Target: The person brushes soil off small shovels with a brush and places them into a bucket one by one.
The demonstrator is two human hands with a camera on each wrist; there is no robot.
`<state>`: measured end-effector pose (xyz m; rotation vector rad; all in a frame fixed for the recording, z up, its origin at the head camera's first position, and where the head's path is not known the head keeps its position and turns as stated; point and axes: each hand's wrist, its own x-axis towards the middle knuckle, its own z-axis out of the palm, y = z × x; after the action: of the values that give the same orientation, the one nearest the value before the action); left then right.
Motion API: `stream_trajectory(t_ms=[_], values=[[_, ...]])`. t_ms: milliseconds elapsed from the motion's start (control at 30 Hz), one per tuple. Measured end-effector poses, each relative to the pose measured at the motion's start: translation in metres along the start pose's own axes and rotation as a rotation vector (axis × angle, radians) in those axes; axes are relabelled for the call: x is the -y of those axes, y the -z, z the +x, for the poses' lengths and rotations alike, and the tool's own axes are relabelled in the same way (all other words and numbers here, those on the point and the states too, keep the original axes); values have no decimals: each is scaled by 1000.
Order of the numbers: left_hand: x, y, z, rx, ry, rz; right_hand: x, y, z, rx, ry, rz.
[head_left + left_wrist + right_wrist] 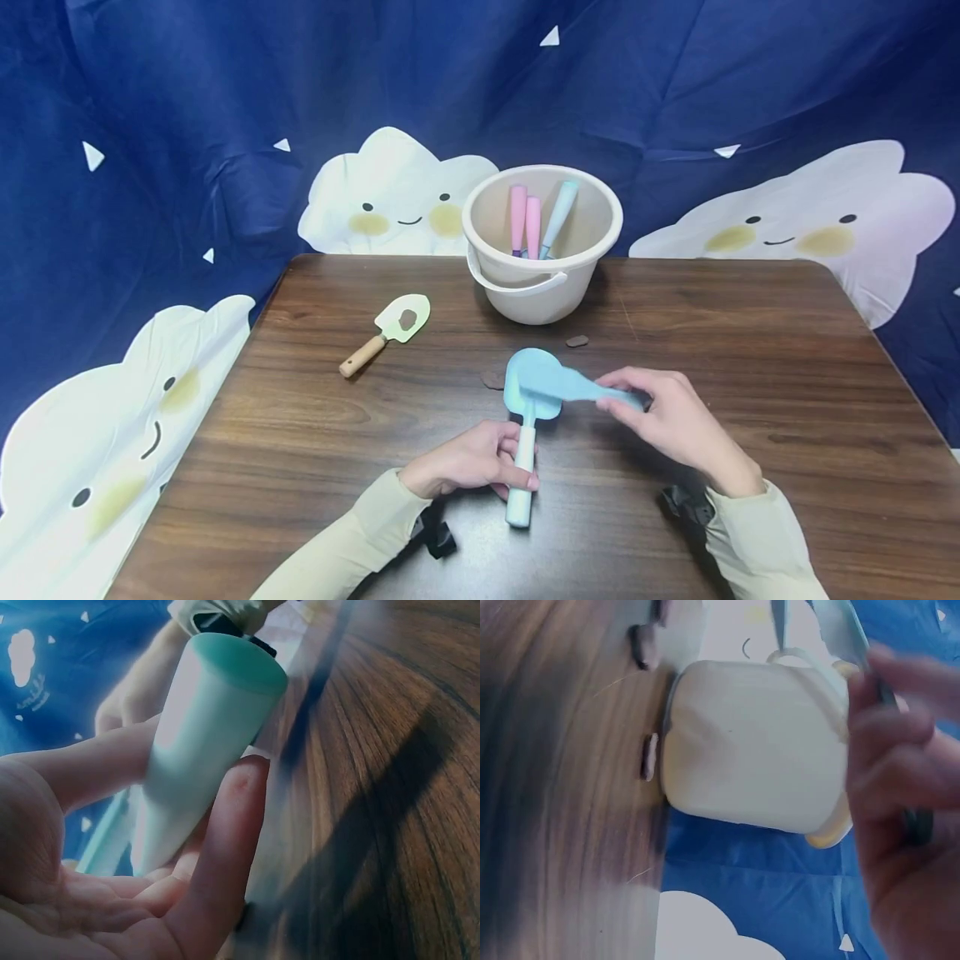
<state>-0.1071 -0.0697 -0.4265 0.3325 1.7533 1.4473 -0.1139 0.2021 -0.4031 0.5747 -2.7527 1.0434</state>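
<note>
My left hand [483, 458] grips the pale mint handle of a round-headed toy shovel [525, 454], whose light blue head points away from me. In the left wrist view, thumb and fingers curl round its tapered handle [202, 742]. My right hand [671, 412] pinches the narrow end of a flat blue spatula [570, 385] between thumb and fingers. The spatula's broad end overlaps the shovel head in the head view. Thin brown pieces [577, 341] lie on the table near the shovel head; one [491, 381] is just left of it.
Behind the hands stands a cream bucket [536, 304] with its handle folded down, holding pink and light blue handled tools [558, 217]. A pale green trowel [363, 357] with a wooden handle lies left, a brown lump on its blade. The wooden table [300, 467] meets a blue cloth backdrop.
</note>
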Motion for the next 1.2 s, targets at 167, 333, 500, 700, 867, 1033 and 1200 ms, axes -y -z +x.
stream_trajectory(t_ms=[167,333,500,700,867,1033,1200], values=[[0,0,1,-8,1,4,2,0,-2,139,14,50],[1,-1,2,3,-3,-15,-2,-2,-1,91,55,-18],[1,-3,2,11,1,-28,-5,-4,1,-17,124,-138],[1,-5,1,12,18,-44,-7,-4,5,-151,116,-233],[0,-5,0,18,25,-35,-9,-4,7,-231,91,-234],[0,-5,0,25,15,-47,-11,-1,6,-251,37,-164],[0,-3,1,10,10,-51,-8,2,3,-180,4,-79]])
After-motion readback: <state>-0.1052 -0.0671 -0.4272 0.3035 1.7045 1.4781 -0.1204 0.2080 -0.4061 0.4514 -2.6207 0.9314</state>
